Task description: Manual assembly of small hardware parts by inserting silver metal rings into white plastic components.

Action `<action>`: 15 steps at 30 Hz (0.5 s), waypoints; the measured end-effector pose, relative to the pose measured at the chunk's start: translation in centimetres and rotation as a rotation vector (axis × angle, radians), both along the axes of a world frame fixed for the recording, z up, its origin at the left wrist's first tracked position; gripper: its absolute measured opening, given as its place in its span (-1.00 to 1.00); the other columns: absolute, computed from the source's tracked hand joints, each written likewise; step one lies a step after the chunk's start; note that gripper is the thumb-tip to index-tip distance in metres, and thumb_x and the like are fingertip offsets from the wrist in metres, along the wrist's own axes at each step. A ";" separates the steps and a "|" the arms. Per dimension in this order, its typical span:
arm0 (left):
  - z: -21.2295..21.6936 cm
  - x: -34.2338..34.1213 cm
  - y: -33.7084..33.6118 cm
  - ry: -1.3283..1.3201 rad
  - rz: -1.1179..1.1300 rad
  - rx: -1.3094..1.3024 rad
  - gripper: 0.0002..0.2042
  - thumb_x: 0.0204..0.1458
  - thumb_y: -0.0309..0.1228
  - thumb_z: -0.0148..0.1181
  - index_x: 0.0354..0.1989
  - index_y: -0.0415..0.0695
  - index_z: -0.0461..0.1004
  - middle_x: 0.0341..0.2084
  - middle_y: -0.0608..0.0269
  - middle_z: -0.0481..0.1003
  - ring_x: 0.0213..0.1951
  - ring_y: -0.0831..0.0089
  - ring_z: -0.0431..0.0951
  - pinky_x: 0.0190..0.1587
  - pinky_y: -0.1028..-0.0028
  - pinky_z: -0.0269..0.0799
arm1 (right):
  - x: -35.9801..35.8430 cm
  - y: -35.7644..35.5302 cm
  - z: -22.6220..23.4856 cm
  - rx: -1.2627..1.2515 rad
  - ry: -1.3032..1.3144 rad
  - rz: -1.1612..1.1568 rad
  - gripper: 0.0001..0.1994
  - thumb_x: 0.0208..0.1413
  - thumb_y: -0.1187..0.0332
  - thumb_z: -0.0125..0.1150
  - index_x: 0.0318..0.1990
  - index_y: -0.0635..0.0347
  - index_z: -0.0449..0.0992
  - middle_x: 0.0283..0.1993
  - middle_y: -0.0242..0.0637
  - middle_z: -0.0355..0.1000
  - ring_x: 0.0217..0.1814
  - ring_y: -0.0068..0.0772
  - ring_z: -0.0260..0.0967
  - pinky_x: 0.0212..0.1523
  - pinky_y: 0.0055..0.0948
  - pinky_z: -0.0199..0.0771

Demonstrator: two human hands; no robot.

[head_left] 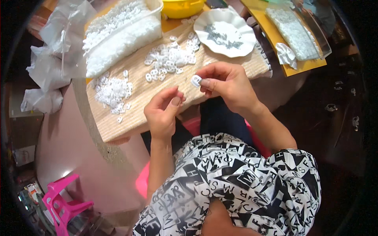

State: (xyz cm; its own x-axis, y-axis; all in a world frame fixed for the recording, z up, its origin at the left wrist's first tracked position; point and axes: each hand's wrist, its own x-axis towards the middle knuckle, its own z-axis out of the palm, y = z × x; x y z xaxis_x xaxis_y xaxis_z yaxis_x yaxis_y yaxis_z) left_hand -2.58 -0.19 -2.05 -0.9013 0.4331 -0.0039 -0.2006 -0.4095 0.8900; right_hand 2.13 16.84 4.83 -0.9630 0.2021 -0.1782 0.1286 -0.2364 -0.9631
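My right hand [228,84] pinches a small white oval plastic piece [195,80] with an opening in it, between thumb and forefinger. To its left, my left hand [162,110] is held just above the table's front edge, thumb and fingers curled together; anything in that pinch is too small or hidden to make out. A loose pile of white oval pieces with holes [169,59] lies beyond my hands. Smaller white pieces [112,92] form a second pile on the left. At the back right, a white scalloped dish [246,47] holds small grey metallic parts [214,35].
A ribbed beige cloth [138,112] covers the table. A clear bin [157,29] full of white pieces stands at the back left, near a yellow bowl [183,8]. Another filled tray [293,35] sits on the right. Plastic bags [47,70] and a pink stool [65,204] are at left.
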 end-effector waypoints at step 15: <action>0.0 -2.5 -1.5 0.587 0.392 -0.610 -0.84 -0.16 -0.59 0.18 -0.35 -0.29 0.45 -0.39 0.18 0.40 -0.39 0.52 0.38 -0.40 0.63 0.30 | -18.5 14.2 5.8 1.457 0.255 -0.229 -0.79 -0.27 0.38 0.00 -0.47 0.27 0.50 -0.51 0.03 0.40 -0.40 -0.14 0.42 -0.34 -0.30 0.38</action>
